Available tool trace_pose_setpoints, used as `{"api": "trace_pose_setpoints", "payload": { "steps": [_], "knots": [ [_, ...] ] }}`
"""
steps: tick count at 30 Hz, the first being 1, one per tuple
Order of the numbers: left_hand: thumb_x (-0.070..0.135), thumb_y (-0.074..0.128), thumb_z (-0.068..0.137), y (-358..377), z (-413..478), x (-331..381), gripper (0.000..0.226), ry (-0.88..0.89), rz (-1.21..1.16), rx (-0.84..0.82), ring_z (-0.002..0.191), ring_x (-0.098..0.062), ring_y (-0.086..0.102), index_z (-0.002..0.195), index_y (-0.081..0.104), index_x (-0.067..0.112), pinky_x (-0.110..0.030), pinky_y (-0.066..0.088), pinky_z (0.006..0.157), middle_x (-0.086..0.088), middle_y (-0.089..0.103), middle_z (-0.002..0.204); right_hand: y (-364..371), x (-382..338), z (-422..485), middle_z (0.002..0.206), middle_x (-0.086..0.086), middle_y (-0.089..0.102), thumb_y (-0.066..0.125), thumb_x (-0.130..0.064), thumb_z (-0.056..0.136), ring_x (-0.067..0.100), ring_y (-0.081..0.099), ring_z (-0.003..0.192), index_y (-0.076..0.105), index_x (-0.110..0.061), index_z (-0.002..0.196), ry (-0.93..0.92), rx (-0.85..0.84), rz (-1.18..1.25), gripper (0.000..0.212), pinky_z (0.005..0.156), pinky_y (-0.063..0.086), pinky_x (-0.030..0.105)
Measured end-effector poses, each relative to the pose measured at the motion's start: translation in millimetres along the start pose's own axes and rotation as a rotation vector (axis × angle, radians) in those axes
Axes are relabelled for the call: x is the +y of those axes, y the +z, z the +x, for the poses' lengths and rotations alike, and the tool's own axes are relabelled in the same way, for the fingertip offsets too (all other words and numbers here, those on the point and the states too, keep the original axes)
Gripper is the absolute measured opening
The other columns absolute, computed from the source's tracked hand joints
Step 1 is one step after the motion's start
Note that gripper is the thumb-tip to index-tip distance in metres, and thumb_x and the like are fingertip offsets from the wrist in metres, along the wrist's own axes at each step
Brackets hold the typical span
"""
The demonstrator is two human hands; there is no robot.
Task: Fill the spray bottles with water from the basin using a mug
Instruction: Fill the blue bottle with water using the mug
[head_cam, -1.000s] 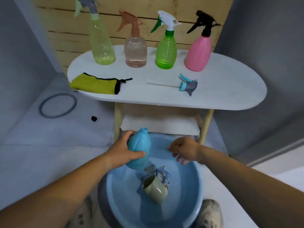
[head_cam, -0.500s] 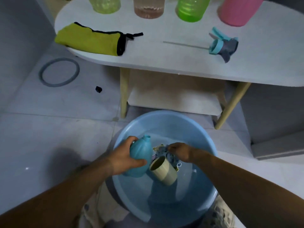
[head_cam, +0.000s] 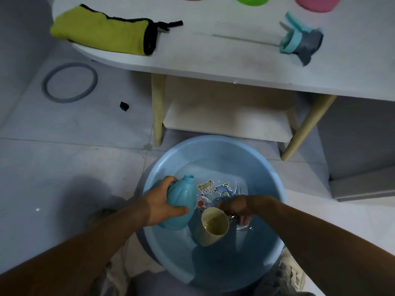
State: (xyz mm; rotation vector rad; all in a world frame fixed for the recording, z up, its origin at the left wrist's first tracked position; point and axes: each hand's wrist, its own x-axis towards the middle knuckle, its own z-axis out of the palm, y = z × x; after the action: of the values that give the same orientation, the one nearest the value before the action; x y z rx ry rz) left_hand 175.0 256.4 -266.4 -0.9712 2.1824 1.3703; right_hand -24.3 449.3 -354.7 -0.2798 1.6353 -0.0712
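The pale blue round plastic basin (head_cam: 213,150) carries cartoon stickers (head_cam: 222,189) on its floor in white, blue, red and yellow-green. The turquoise ribbed plastic bottle (head_cam: 181,199) is one plain colour. The cream plastic mug (head_cam: 206,237) is cream inside and out. On the white oval table (head_cam: 213,60) lie a lime-green cloth pouch (head_cam: 100,33) edged in black and a teal-and-grey plastic spray head (head_cam: 303,42). At the top edge show a pink bottle base (head_cam: 316,3) and a bright green bottle base (head_cam: 251,0). A grey ring (head_cam: 68,100) lies on the pale grey floor tiles (head_cam: 53,167).

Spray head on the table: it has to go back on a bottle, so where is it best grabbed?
Pinch the spray head by its chunky grey-and-teal body, from above, across its sides. It lies flat on the table; its thin dip tube, trailing left, would probably flex.
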Motion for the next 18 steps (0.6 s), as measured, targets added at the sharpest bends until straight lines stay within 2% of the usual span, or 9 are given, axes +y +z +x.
{"api": "trace_pose_setpoints", "payload": {
  "steps": [3,7,10,12,15,18],
  "knots": [
    [0.038,0.089,0.075,1,-4,1,0.071,0.001,-0.004,-0.001,0.109,-0.016,0.063,0.128,0.043,0.039,-0.044,0.057,0.095,0.007,0.06,0.121,4,9,-2,0.06,0.002,0.053,0.05,-0.06,0.093,0.019,0.055,0.044,0.056,-0.016,0.075,0.003,-0.005,0.027,0.048,0.053,0.052,0.028],
    [0.039,0.088,0.077,3,-9,3,0.073,0.007,0.003,-0.017,0.111,-0.018,0.061,0.132,0.04,0.037,-0.044,0.056,0.096,0.006,0.059,0.124,11,14,-7,0.068,0.012,0.062,0.051,-0.055,0.095,0.024,0.062,0.049,0.063,-0.008,0.083,-0.004,0.018,0.063,0.051,0.059,0.056,0.031],
    [0.038,0.088,0.077,3,-10,3,0.074,0.008,0.01,-0.016,0.11,-0.017,0.061,0.134,0.04,0.035,-0.038,0.057,0.091,0.004,0.058,0.125,20,16,-11,0.07,0.017,0.063,0.05,-0.052,0.096,0.024,0.064,0.051,0.065,-0.005,0.085,0.02,-0.006,0.059,0.05,0.056,0.056,0.029],
    [0.039,0.088,0.077,3,-11,2,0.074,0.01,0.0,-0.017,0.108,-0.016,0.062,0.134,0.04,0.035,-0.034,0.056,0.086,0.004,0.058,0.124,27,17,-15,0.072,0.014,0.061,0.051,-0.044,0.096,0.024,0.063,0.056,0.062,-0.007,0.083,0.02,-0.059,0.06,0.041,0.056,0.057,0.03],
    [0.037,0.088,0.077,1,-10,1,0.07,0.023,-0.044,0.011,0.102,-0.008,0.062,0.13,0.041,0.036,-0.028,0.055,0.078,0.005,0.06,0.122,24,18,-27,0.068,0.006,0.055,0.055,-0.031,0.09,0.017,0.057,0.056,0.058,-0.013,0.075,-0.039,-0.152,0.068,0.023,0.065,0.056,0.032],
    [0.038,0.088,0.077,-1,-9,0,0.069,0.019,-0.11,0.073,0.105,-0.015,0.064,0.13,0.044,0.034,-0.04,0.058,0.087,0.006,0.061,0.121,6,20,-45,0.068,0.006,0.054,0.057,-0.012,0.09,0.016,0.055,0.058,0.061,-0.009,0.085,-0.135,-0.187,0.163,0.007,0.065,0.055,0.032]
  ]
}}
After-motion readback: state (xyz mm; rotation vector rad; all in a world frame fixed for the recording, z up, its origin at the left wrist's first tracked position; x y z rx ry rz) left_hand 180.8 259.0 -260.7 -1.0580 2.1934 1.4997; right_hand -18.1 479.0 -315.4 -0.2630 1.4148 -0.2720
